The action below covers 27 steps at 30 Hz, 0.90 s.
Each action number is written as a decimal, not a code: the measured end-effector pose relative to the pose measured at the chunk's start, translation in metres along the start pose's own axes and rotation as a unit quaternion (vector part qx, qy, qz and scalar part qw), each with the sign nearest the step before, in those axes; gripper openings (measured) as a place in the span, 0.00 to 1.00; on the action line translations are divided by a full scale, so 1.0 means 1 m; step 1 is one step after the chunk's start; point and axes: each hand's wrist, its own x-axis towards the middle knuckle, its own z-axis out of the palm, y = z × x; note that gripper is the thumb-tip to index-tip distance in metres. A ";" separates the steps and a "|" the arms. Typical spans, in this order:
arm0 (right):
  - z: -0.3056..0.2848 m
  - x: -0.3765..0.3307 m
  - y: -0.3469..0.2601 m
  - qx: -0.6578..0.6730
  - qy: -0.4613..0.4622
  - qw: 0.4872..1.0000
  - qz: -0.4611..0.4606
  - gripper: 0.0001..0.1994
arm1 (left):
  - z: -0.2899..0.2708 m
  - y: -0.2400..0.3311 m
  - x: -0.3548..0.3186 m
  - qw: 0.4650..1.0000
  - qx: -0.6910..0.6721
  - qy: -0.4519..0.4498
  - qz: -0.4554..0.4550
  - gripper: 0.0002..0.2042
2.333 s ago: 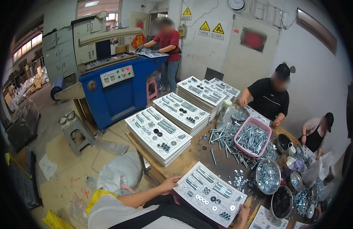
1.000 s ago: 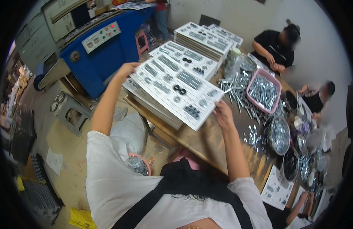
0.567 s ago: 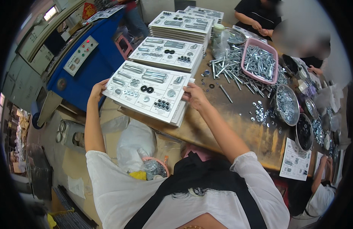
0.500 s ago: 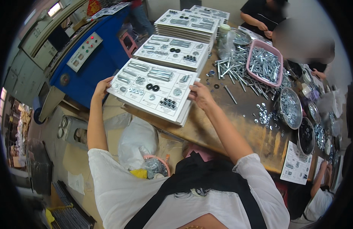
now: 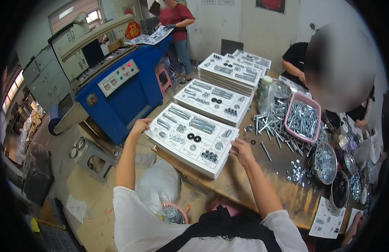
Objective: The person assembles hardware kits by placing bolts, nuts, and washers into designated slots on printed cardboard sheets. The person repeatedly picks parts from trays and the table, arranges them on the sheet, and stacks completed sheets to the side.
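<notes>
A white printed hardware board [image 5: 186, 136] lies on top of the nearest stack, carrying bolts, sleeves, nuts, washers and two black rings. My left hand [image 5: 140, 127] has its fingers closed on the board's left edge. At the opposite edge, my right hand [image 5: 243, 152] grips the right side, fingers bent over the rim and partly hidden. The board sits level, roughly in line with the boards under it. Just behind is a second stack, topped by a similar hardware board [image 5: 212, 100].
Farther back stand taller board stacks [image 5: 232, 69]. Right of me are loose bolts, a pink basket [image 5: 303, 117] of bolts and metal bowls [image 5: 324, 164] of small parts. A blue machine [image 5: 123, 101] is at left; co-workers stand beyond and at right. A grey stool [image 5: 93, 157] is on the floor.
The view has tilted up, so the table sits lower in the picture and a person in red shows at the back. The top board now lies more evenly over its stack; both hands keep hold.
</notes>
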 end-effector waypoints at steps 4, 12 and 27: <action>-0.005 0.000 -0.005 -0.060 -0.017 0.998 0.004 0.13 | -0.006 -0.015 0.003 0.998 -0.069 -0.004 0.006 0.27; -0.051 -0.036 -0.033 -0.102 -0.018 0.995 0.011 0.14 | -0.011 -0.019 -0.015 0.983 -0.139 0.104 0.056 0.18; -0.324 -0.222 -0.048 -0.017 0.244 0.950 -0.194 0.17 | 0.141 0.041 -0.207 0.934 -0.152 0.124 0.298 0.19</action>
